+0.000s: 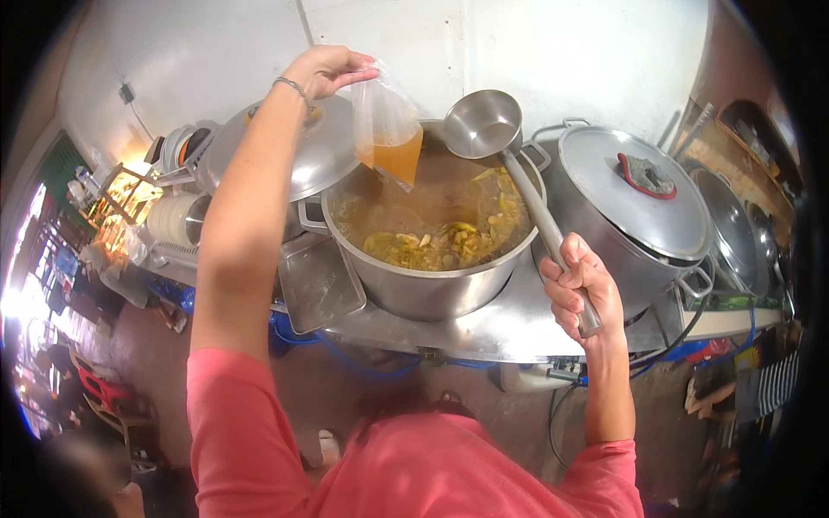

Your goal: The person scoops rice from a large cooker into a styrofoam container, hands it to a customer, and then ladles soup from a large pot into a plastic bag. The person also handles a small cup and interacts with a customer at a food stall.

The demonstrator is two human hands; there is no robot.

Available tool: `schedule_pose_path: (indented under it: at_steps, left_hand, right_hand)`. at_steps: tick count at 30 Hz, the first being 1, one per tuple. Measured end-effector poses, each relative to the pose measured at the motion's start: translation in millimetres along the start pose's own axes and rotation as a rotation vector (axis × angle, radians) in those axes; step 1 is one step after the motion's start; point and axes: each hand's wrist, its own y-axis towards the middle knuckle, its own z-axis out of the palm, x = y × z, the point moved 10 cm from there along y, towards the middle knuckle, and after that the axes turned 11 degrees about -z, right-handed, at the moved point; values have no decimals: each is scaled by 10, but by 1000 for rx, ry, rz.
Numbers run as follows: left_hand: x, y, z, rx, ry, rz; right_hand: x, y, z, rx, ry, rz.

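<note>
My left hand (337, 70) pinches the top of a clear plastic bag (392, 139), which hangs with orange-brown broth in its lower part. Below it stands a wide metal pot (431, 294) of brown soup with yellow-green vegetable pieces (460, 243). My right hand (583, 285) grips the handle of a large metal ladle (482, 124). The ladle's bowl is raised over the pot's back right rim, beside the bag but apart from it; a little liquid seems to lie in it.
On the right stands a tall lidded pot (638, 188) with a cloth pad (647, 176) on its lid. A large domed lid (324, 149) lies behind my left forearm. A shallow metal tray (320, 281) touches the pot's left side. Stacked plates (171, 220) are farther left.
</note>
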Motion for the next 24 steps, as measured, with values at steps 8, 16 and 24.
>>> schedule_pose_path:
  at_steps: [8,16,24]
  left_hand:
    - [-90,-182,-36,234,74,-16]
    - [-197,-179,-190,144,153,175]
    - [-454,194,-388,280,193,295]
  right_hand:
    - [-312,-349,363,-75,-54,-80]
    - [-906,-404,610,-154,-824,-123]
    - [-1307,-640,406,-350,-1330,-187]
